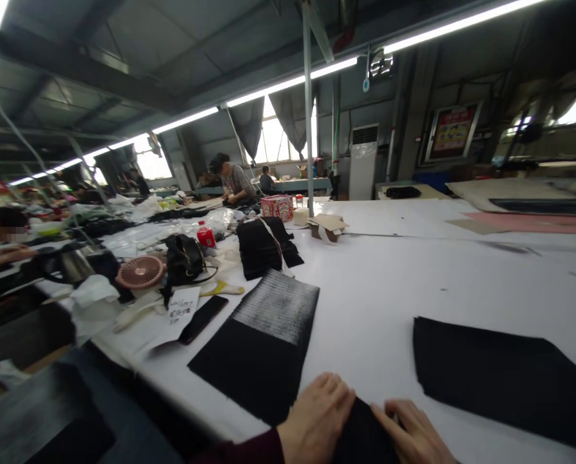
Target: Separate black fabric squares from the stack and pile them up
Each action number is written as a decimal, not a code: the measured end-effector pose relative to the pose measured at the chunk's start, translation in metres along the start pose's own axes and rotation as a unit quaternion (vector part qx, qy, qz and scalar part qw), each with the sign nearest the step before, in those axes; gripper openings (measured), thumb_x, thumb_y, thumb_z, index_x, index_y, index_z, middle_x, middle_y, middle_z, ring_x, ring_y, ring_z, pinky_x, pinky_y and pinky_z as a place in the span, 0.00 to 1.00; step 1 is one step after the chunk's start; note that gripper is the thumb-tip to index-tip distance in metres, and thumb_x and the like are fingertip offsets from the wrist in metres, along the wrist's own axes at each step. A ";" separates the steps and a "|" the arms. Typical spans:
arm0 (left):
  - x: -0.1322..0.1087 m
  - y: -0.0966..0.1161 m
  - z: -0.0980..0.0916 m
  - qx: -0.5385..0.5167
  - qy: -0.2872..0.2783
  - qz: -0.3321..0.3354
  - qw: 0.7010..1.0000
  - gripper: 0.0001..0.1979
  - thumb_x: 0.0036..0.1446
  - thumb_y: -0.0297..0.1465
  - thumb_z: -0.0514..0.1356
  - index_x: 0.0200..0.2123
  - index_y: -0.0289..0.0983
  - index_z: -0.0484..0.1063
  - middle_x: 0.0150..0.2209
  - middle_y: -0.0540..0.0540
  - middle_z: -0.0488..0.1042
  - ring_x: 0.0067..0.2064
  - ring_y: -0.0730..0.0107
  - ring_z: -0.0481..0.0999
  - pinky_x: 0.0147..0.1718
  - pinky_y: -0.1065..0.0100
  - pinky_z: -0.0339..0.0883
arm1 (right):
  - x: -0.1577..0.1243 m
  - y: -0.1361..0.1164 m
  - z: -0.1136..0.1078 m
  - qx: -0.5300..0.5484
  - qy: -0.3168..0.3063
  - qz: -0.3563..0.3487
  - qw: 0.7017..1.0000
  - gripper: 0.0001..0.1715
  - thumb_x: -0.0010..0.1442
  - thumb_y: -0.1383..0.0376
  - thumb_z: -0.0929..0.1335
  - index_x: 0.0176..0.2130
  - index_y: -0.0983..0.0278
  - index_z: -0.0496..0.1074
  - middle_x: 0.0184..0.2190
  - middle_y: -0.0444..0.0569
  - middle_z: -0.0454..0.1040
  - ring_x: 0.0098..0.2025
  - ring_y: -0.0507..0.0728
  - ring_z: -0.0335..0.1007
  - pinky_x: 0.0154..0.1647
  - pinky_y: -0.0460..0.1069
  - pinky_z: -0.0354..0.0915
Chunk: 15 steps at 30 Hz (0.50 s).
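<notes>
At the bottom centre, a piece of black fabric lies between my hands on the white table. My left hand is closed on its left side, knuckles up. My right hand is at its right edge, fingers bent and closed on it; the fingertips are partly hidden. Just beyond my left hand lies a layered black fabric stack with a grey, whitish striped part on top. Another black fabric piece lies flat to the right, apart from my right hand.
A phone, a handwritten paper, a pink fan, a black bag and a red bottle stand left. Behind are a black bundle, a cardboard piece and a metal pole. People work farther back.
</notes>
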<state>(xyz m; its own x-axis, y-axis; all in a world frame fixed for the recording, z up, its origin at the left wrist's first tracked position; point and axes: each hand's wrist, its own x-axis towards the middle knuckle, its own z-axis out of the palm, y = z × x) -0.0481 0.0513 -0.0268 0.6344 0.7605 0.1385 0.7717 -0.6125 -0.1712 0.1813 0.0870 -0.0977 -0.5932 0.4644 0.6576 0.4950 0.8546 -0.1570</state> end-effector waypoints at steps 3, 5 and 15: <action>0.000 0.007 -0.010 -0.015 -0.034 -0.022 0.999 0.24 0.63 0.25 0.51 0.62 0.29 0.56 0.48 0.40 0.69 0.49 0.61 0.68 0.55 0.61 0.59 | 0.006 -0.017 -0.019 0.016 -0.055 0.094 0.994 0.23 0.64 0.74 0.59 0.54 0.61 0.70 0.39 0.52 0.70 0.40 0.58 0.68 0.43 0.54 0.70; 0.001 0.009 -0.009 -0.018 -0.044 -0.021 0.999 0.26 0.63 0.24 0.51 0.64 0.31 0.54 0.49 0.41 0.69 0.50 0.60 0.68 0.56 0.60 0.58 | 0.008 -0.023 -0.026 0.024 -0.079 0.116 0.990 0.22 0.65 0.75 0.59 0.54 0.62 0.70 0.39 0.53 0.69 0.41 0.59 0.67 0.43 0.55 0.68; 0.009 0.022 -0.001 0.020 -0.065 0.002 0.998 0.27 0.60 0.21 0.50 0.63 0.29 0.55 0.48 0.40 0.69 0.47 0.60 0.69 0.51 0.60 0.63 | 0.004 -0.025 -0.037 0.025 -0.094 0.127 0.987 0.23 0.63 0.78 0.60 0.55 0.64 0.69 0.39 0.53 0.68 0.42 0.60 0.64 0.43 0.56 0.66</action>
<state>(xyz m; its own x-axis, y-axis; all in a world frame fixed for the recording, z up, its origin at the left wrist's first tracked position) -0.0255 0.0440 -0.0282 0.6248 0.7807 0.0095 0.7645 -0.6092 -0.2108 0.1899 0.0591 -0.0637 -0.5638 0.6962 0.4443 0.6137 0.7132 -0.3387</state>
